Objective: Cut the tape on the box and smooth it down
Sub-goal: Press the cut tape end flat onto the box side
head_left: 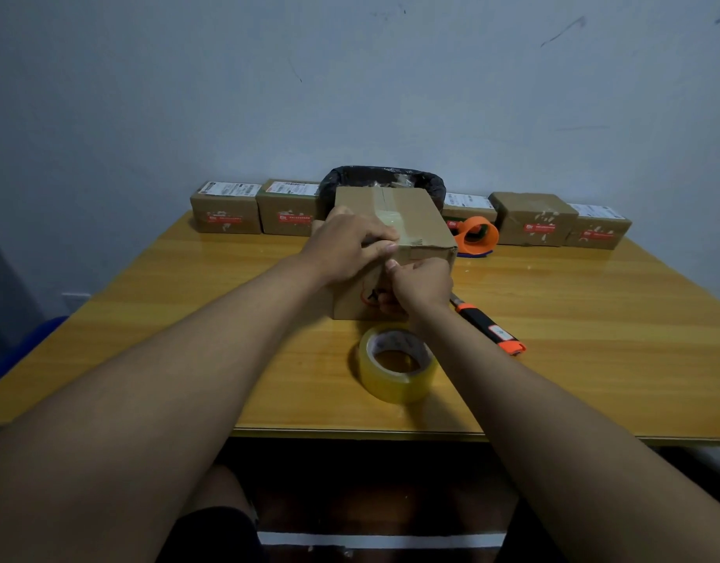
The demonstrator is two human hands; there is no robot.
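1. Box (407, 221): centre of the tabletop (594, 319), a strip of clear tape (390, 215) along its top.
2. Left hand (346, 245): we press it flat on the box's near top edge over the tape; grip open, holding nothing.
3. Right hand (421, 284): against the box's near face, fingers curled; we cannot tell what its grip holds.
4. Tape roll (396, 361): near side of the box.
5. Orange-handled knife (488, 327): right of the box.
6. Orange dispenser (478, 235): far right, beside the box.
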